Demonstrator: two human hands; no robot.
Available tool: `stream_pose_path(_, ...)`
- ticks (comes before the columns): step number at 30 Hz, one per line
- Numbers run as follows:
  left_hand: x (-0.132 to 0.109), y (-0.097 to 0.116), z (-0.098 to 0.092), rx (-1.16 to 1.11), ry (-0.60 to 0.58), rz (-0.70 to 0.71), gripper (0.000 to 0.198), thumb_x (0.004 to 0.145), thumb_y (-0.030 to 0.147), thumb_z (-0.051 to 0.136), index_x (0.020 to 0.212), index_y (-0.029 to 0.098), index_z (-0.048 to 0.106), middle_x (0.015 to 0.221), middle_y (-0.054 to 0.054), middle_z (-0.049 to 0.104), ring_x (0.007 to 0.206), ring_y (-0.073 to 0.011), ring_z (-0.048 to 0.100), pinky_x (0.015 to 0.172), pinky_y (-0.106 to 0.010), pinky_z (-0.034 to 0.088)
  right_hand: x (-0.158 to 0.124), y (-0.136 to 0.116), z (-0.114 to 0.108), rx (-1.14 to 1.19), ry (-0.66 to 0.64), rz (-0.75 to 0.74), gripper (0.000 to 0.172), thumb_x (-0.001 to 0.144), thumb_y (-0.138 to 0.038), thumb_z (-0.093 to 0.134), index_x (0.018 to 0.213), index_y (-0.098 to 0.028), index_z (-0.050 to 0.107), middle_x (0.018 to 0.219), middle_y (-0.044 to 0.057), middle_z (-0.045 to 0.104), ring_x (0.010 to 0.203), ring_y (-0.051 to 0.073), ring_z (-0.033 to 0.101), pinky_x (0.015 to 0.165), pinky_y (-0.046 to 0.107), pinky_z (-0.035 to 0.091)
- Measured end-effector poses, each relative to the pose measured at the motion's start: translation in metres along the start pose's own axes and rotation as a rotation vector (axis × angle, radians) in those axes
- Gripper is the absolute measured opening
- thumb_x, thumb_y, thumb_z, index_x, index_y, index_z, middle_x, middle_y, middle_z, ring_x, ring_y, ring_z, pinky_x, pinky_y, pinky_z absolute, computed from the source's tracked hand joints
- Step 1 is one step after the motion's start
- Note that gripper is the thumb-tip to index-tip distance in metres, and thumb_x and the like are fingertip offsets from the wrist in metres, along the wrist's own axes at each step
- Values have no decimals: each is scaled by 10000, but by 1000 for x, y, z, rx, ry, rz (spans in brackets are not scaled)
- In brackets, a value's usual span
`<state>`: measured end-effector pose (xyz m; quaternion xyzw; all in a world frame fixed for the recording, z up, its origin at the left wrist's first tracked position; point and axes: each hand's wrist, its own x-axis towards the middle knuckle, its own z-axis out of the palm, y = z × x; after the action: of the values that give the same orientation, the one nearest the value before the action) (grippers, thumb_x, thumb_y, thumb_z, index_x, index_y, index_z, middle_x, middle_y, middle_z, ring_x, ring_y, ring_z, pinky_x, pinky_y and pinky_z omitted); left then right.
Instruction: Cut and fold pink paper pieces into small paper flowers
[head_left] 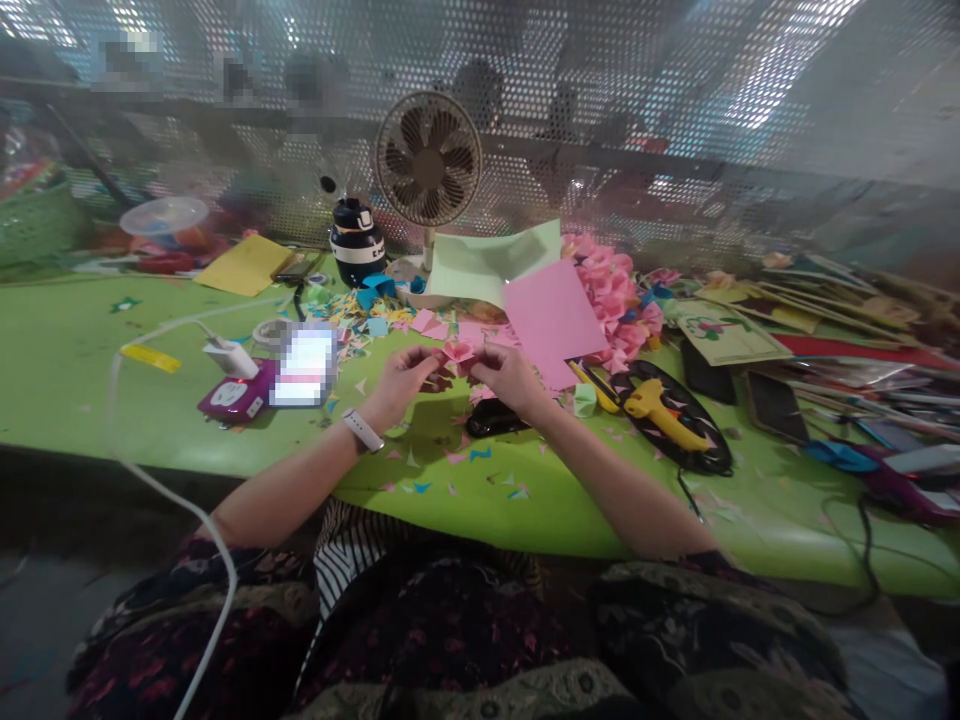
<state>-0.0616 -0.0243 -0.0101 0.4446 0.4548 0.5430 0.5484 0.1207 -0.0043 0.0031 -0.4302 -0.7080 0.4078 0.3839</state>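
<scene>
Our left hand [409, 378] and right hand [502, 372] pinch a pink paper flower [459, 351] between them, its petals, we judge, largely shaped; beyond the right hand, pink blooms [611, 290] sit heaped, and a nearer pink sheet [551, 312] lies flat, unworked.

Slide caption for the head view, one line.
Left hand and right hand hold a pink paper flower above a green table strewn with scraps.

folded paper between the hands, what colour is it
The folded paper is pink; it shows best in the head view, the only one here.
</scene>
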Motion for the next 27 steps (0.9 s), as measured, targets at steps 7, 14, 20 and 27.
stream_pose_path(7,4,-4,-6,82,2,48,181,808,305,742,899,151,719,835,-50,743,601,-111,680,640,-268,581,4,-1,-5,0,13,131,172,834,-188,581,765,-162,737,712,30,711,662,134,639,718,287,522)
stream_pose_path(14,4,-5,-7,166,-54,27,175,800,302,724,792,128,725,680,-58,730,605,-143,690,624,-264,570,7,10,-11,-25,-32,126,233,886,-256,585,742,-154,739,700,39,727,677,143,665,717,278,534)
stream_pose_path(20,10,-3,-9,193,-20,11,88,812,196,695,756,128,698,660,-43,720,589,-127,683,623,-250,566,11,18,-13,-184,40,21,281,863,-263,630,1087,-141,747,883,76,763,748,166,678,725,296,542)
stream_pose_path(27,26,-2,-21,237,106,18,150,873,171,622,730,143,657,639,-28,706,544,-104,662,559,-211,529,19,20,-37,-253,147,23,216,856,-252,614,962,-134,761,877,88,761,758,180,679,762,322,533)
